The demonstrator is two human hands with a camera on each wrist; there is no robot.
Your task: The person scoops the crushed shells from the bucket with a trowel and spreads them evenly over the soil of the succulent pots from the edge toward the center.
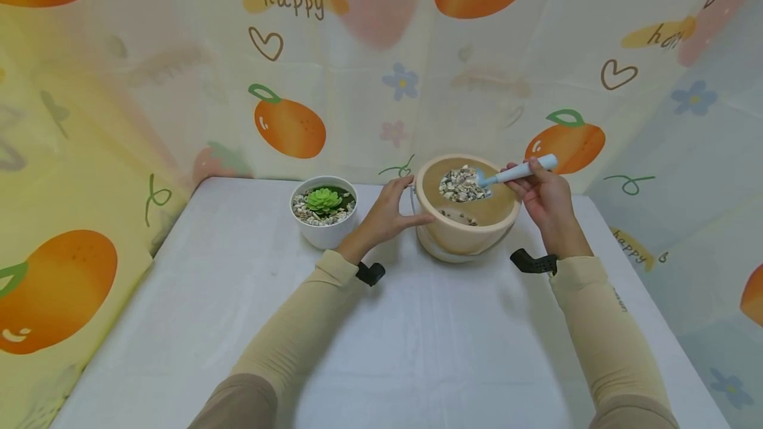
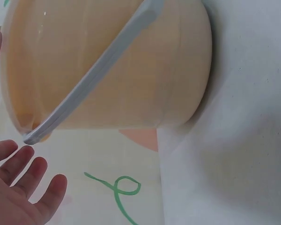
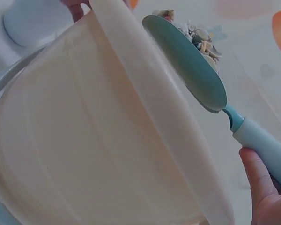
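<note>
Head view | white table (image 1: 381, 349) | fruit-print walls (image 1: 149, 85) | left hand (image 1: 390, 214) relaxed | right hand (image 1: 545, 197) grasps scoop (image 1: 515, 173)

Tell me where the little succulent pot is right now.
In the head view, the white succulent pot stands on the table, left of the tilted beige bucket, just beyond the left hand.

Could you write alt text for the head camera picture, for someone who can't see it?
A right hand lifts a blue scoop heaped with pebbles over a tilted beige bucket, which the left hand steadies. A small white potted succulent stands left of it on a white table.
</note>
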